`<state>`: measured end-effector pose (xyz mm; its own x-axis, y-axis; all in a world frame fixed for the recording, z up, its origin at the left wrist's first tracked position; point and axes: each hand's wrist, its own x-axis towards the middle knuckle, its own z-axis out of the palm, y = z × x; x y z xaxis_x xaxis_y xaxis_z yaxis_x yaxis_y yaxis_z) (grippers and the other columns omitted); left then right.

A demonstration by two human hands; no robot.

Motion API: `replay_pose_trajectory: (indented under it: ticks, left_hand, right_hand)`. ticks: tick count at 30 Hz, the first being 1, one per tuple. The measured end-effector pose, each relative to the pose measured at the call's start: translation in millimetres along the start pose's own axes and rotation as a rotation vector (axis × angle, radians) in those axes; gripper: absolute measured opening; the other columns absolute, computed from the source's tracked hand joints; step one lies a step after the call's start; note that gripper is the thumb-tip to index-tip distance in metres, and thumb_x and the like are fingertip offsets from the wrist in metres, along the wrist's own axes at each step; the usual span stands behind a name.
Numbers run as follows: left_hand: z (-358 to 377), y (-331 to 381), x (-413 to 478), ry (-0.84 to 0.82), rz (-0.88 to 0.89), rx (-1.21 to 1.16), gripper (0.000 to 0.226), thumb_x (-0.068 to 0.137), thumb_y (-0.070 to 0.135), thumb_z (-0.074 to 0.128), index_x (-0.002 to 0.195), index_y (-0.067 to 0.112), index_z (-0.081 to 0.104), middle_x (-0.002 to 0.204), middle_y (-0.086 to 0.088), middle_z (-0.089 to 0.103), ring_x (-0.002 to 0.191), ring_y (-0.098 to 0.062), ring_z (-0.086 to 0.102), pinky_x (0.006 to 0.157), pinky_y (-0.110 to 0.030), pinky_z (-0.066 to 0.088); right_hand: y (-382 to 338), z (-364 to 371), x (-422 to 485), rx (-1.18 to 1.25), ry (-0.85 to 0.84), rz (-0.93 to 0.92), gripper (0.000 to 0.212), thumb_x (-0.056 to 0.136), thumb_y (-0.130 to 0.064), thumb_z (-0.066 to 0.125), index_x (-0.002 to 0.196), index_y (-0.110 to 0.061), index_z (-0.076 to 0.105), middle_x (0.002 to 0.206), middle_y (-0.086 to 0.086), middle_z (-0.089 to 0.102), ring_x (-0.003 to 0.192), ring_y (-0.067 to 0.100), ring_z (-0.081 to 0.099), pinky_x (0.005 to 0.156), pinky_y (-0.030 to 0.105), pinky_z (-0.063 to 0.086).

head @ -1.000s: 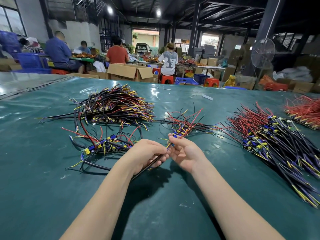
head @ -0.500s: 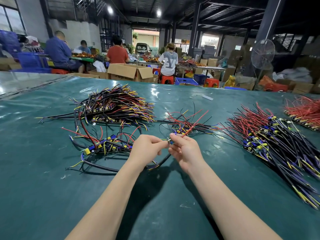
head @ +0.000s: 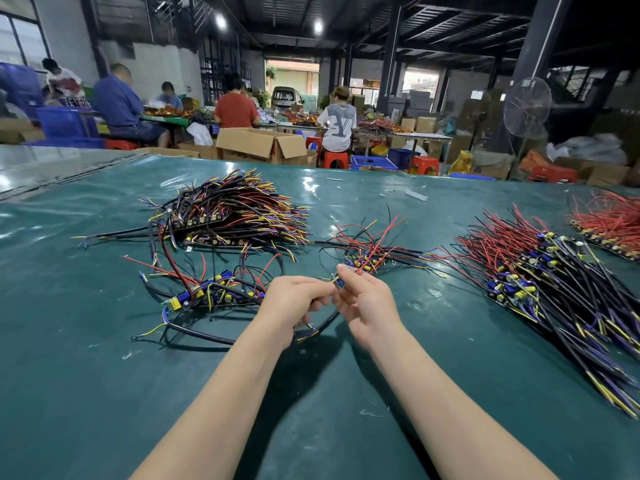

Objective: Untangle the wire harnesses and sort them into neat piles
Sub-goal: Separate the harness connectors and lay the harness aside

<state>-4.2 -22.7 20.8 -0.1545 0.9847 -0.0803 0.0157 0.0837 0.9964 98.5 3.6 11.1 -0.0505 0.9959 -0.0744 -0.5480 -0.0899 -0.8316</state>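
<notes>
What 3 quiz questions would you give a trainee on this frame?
1. True or false: the left hand and right hand both grip one harness.
2. Where is the mostly red pile? A. far right B. far left C. under the hands
3. Fill in: the table cover is ___.
Key: 1 true; 2 A; 3 green.

Teal table cover [head: 104, 393], red wire pile [head: 613, 216], black-yellow-purple harness pile [head: 242, 209], blue crates [head: 62, 123]
</notes>
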Motion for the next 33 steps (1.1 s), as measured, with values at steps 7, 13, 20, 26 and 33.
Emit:
replay_pose_trajectory:
  ticks: [7,13,20,26,33]
  left_hand:
    - [-2.4,8.9,-2.6,-0.189,-0.279,-0.288,0.023,0.088,0.013,0.057,0.067,0.011,0.065,0.048,0.007,0.060,0.036,0.001,0.050,0.036,-0.010,0.040]
    - [1.9,9.1,-4.0,-0.123,-0.104,-0.225,0.021,0.091,0.004,0.053,0.074,0.008,0.064,0.049,0.005,0.063,0.038,0.001,0.052,0.038,-0.010,0.042]
    - [5.1,2.6,-3.2,-0.028,-0.046,-0.214,0.019,0.088,0.005,0.059,0.070,0.007,0.067,0.050,0.001,0.063,0.040,0.001,0.054,0.042,-0.013,0.046]
    - [5.3,3.2,-5.6,-0.255,-0.123,-0.266,0.019,0.091,0.001,0.052,0.076,0.003,0.063,0.052,0.001,0.065,0.044,-0.003,0.059,0.047,-0.015,0.051]
    - [17.4,-1.7,-5.6,-0.076,-0.030,-0.144,0.028,0.089,-0.005,0.052,0.064,0.002,0.062,0.046,-0.002,0.056,0.036,-0.005,0.050,0.039,-0.015,0.046]
  right_hand:
    - [0.2,0.5,-1.2,-0.021,-0.051,-0.062,0.018,0.089,-0.004,0.055,0.074,-0.013,0.057,0.044,-0.008,0.053,0.037,0.004,0.049,0.044,0.013,0.044]
    - [3.0,4.5,-1.0,0.023,-0.006,0.042,0.020,0.088,-0.016,0.058,0.070,-0.009,0.056,0.048,0.001,0.054,0.037,0.009,0.048,0.041,0.019,0.043]
    - [9.4,6.8,-8.1,-0.085,-0.004,0.041,0.027,0.087,-0.003,0.058,0.061,-0.007,0.053,0.038,-0.005,0.047,0.033,0.004,0.043,0.038,0.012,0.038]
    - [5.1,5.5,-5.3,-0.067,0.126,-0.018,0.027,0.088,-0.001,0.056,0.061,-0.004,0.051,0.035,-0.004,0.045,0.026,0.004,0.035,0.030,0.011,0.028]
    - [6.7,9.4,-7.6,-0.048,0.204,-0.008,0.030,0.088,-0.002,0.056,0.060,-0.004,0.047,0.032,-0.002,0.044,0.023,0.007,0.030,0.030,0.008,0.024]
